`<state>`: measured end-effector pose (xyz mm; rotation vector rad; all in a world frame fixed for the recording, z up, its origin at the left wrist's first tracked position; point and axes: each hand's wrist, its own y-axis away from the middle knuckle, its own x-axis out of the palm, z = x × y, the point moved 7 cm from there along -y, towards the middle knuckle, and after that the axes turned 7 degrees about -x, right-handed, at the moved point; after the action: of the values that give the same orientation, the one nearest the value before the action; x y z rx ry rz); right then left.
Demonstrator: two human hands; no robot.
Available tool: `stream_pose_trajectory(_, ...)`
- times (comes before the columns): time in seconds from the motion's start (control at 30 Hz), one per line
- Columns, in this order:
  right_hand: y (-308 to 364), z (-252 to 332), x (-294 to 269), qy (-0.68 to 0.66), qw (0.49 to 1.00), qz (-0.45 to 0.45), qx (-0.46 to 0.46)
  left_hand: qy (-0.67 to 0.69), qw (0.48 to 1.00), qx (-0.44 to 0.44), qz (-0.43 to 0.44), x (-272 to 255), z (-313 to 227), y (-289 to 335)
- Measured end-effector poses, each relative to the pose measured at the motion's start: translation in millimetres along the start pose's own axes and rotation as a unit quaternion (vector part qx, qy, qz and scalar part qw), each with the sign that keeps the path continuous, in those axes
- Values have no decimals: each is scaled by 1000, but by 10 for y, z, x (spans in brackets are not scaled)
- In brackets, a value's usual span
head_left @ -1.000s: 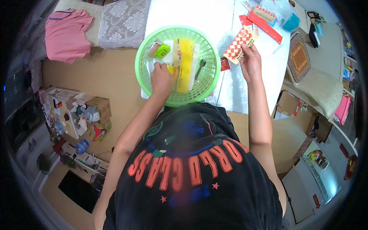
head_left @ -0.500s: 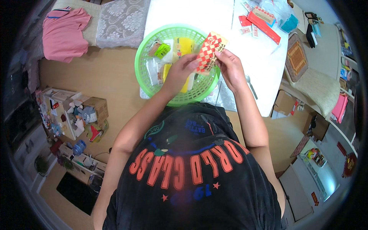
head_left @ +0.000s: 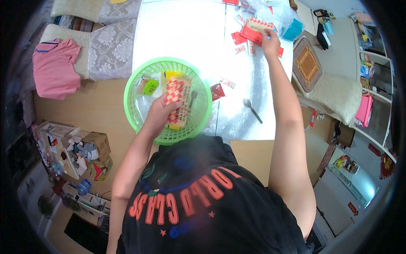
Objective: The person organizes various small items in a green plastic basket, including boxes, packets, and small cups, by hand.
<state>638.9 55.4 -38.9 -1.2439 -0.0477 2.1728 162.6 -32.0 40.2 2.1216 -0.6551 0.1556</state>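
A light green plastic basket (head_left: 204, 103) sits at the table's near left edge. Over it, my left hand (head_left: 160, 113) is closed on a tan paper sleeve with red checks (head_left: 175, 91), thumb on its face. Yellow packets (head_left: 167, 75), a bright green packet (head_left: 150, 87) and a dark spoon (head_left: 193, 98) show inside the basket, partly hidden by the sleeve. My right arm stretches to the far right of the table. There my right hand (head_left: 271, 45) pinches the edge of another checked paper sleeve (head_left: 257, 24), which lies on a red packet (head_left: 250, 34).
Several small white-and-red sachets (head_left: 240, 50) lie near my right hand, beside a clear plastic bag (head_left: 279, 15) and a teal item (head_left: 292, 30). A spoon (head_left: 253, 111) and a red packet (head_left: 218, 92) rest on the white table (head_left: 177, 29). A chair (head_left: 307, 63) stands right.
My right hand has let go of the first checked sleeve and moved far right to another one. My left hand keeps the first sleeve over the basket. The view has shifted.
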Motion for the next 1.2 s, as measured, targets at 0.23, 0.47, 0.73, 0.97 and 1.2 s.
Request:
stream_pose_trajectory(0.23,-890,128,-45,176,972,-33,-151,27,999,-21,-11,183,-16,-25)
stream_pose_trajectory(0.47,-786,146,-262,-23,977,195,-80,38,994,-59,-87,298,-25,-220)
stream_pose_trajectory(0.73,400,647,-1537,100,984,27,-142,30,995,-73,-66,477,88,-514)
stream_pose_trajectory(0.97,1615,232,-938,106,961,256,-6,-12,998,-62,-21,806,-26,-530)
stream_pose_trajectory(1.2,156,-199,-355,32,995,54,-71,8,998,-46,-45,819,-54,-597)
